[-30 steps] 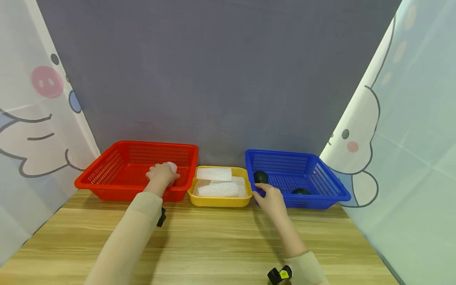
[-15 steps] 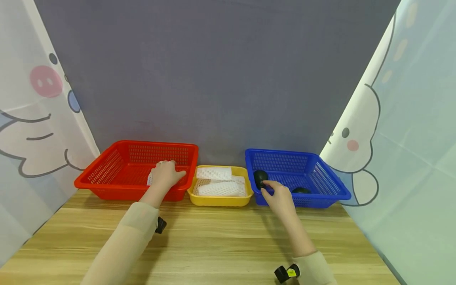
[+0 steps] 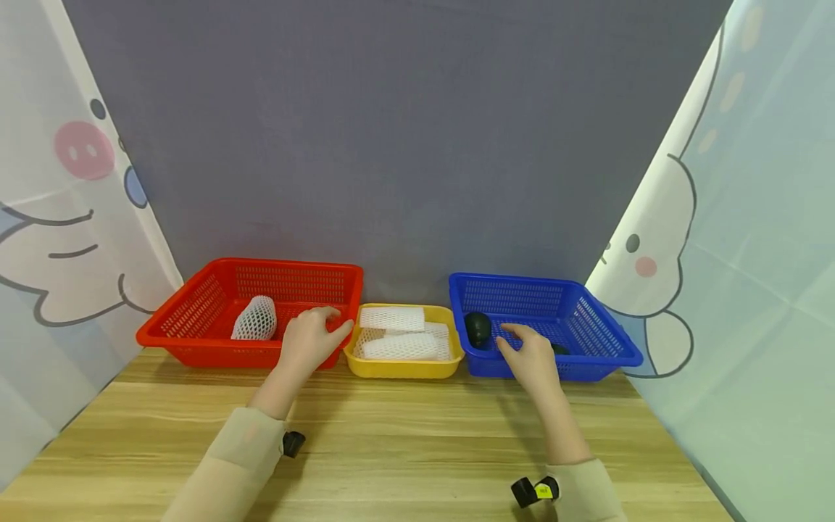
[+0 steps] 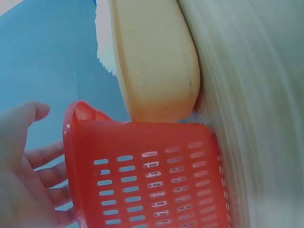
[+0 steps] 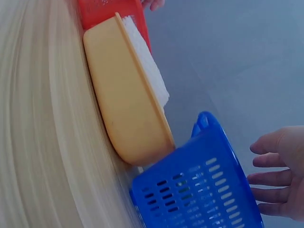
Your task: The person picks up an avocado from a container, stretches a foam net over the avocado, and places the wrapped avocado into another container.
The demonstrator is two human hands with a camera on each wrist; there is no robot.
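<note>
In the head view my left hand (image 3: 308, 341) is over the right front part of the red basket (image 3: 215, 355), thumb and fingers apart, with nothing held. Left of it in that basket rests a rounded item in a white foam net sleeve (image 3: 256, 319). My right hand (image 3: 531, 359) hovers by the front rim of the blue basket (image 3: 587, 371), its fingers spread and holding nothing. A dark green, avocado-like fruit (image 3: 478, 328) lies in the basket's left corner. Another dark fruit (image 3: 559, 349) is mostly hidden behind the right hand.
Between the two baskets stands a yellow basket (image 3: 401, 370) with several white foam net sleeves (image 3: 398, 346). The wooden table (image 3: 404, 442) stretches in front of them. A grey curtain (image 3: 404, 145) hangs behind, with printed cloths at both sides.
My left hand has let go of the net-sleeved item, leaving it in the red basket, and has drawn back rightward. My right hand has moved right, away from the blue basket's left corner.
</note>
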